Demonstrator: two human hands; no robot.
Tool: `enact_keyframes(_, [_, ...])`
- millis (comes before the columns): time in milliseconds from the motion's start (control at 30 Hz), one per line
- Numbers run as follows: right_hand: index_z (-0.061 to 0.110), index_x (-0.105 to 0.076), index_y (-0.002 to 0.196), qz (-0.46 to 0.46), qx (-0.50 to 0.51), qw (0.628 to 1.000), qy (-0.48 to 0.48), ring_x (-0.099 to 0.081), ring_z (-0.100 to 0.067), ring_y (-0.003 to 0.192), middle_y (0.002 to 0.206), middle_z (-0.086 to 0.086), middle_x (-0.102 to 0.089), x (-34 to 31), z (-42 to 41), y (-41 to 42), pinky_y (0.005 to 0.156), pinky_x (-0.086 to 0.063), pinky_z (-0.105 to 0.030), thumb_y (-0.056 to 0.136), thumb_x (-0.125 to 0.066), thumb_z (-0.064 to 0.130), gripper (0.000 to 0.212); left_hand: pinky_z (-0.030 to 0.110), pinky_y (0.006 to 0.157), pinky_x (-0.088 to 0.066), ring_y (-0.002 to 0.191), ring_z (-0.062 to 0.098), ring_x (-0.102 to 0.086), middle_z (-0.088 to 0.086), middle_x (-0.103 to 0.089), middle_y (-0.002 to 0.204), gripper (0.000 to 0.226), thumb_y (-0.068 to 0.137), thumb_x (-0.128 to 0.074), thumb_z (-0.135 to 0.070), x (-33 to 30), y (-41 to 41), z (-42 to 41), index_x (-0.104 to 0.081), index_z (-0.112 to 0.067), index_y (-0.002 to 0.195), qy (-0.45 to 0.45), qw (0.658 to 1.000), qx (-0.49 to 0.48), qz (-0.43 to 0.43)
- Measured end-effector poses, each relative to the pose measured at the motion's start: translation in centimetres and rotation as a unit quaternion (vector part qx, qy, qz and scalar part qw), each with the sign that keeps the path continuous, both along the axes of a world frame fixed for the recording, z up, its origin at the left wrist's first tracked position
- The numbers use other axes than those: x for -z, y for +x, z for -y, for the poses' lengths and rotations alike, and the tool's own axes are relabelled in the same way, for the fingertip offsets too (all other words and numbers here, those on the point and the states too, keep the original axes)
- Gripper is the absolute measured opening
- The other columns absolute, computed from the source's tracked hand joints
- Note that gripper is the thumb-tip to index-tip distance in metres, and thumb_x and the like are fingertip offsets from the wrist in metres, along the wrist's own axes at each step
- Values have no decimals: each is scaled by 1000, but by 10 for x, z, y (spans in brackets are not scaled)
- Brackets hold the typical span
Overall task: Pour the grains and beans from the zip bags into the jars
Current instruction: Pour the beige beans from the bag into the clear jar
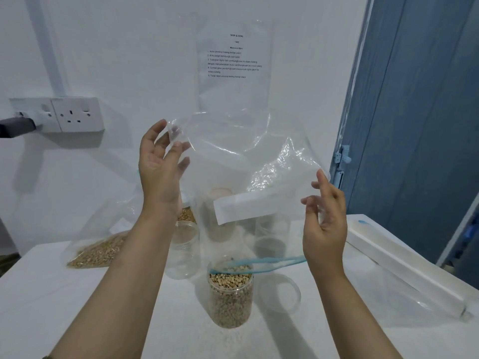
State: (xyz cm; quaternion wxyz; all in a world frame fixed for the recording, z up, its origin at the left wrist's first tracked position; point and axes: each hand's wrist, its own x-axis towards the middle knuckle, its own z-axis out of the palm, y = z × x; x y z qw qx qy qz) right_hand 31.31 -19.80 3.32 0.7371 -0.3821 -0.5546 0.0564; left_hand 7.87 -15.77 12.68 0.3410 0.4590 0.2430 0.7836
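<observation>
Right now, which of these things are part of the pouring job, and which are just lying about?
Job: empty zip bag held by left hand and right hand; filled jar; empty jar; grain bag; lid.
Lying about: wall socket; instruction sheet.

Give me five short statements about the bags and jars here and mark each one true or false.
1. The clear zip bag held upside down looks empty. True.
2. The jar under the bag is empty. False: it is nearly full of beans.
3. Only the left hand holds the bag. False: the right hand keeps a grip on its other corner.
4. A bag of grain lies on the table to the left. True.
5. The full jar's lid is on. False: its mouth is open, the bag's blue zip edge resting there.
</observation>
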Motion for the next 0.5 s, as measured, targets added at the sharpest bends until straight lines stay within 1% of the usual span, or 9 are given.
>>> enact_keyframes(67, [31, -49, 143, 0, 0, 1000, -3, -62, -18, 96, 116, 27, -50, 1, 0, -1, 94, -46, -15, 96, -47, -13, 64, 24, 82, -51, 95, 8, -65, -10, -67, 114, 20, 99, -60, -24, -2, 1, -1, -57, -32, 117, -5, 1000, 6, 18])
enact_keyframes(133, [32, -49, 142, 1, 1, 1000, -5, -62, -19, 97, 116, 28, -50, 3, 0, -2, 93, -46, -15, 96, -48, -13, 65, 24, 82, -51, 92, 8, -65, -10, -68, 109, 17, 99, -60, -27, -2, 1, -2, -58, -30, 115, -5, 1000, 5, 25])
enact_keyframes(267, [30, -48, 143, 1, 9, 1000, -9, -62, -17, 96, 117, 28, -50, 5, 1, -2, 94, -46, -15, 96, -47, -15, 65, 23, 83, -50, 83, 6, -62, -11, -68, 97, 20, 98, -62, -15, -1, 2, -4, -58, -26, 114, 11, 1000, 0, 19])
enact_keyframes(333, [31, -46, 145, 3, 12, 1000, -14, -63, -18, 96, 118, 25, -50, 5, 2, -2, 95, -47, -17, 97, -47, -13, 65, 21, 83, -50, 81, 6, -61, -10, -65, 92, 24, 96, -63, -10, -2, 2, -6, -59, -23, 117, 17, 1000, 2, 23])
enact_keyframes(433, [36, -45, 145, 5, 15, 1000, -21, -64, -20, 100, 124, 15, -52, 5, 5, -2, 96, -49, -20, 99, -47, -10, 65, 26, 91, -49, 90, 7, -60, -9, -64, 93, 33, 93, -64, -1, -2, 0, -9, -58, -15, 122, 32, 999, 10, 21])
enact_keyframes(500, [40, -46, 142, 1, 14, 999, -30, -64, -18, 101, 127, 11, -53, 4, 8, -3, 96, -50, -19, 99, -47, -9, 65, 29, 97, -48, 96, 7, -60, -6, -65, 97, 35, 91, -65, 2, -2, -1, -10, -58, -13, 122, 39, 999, 15, 13])
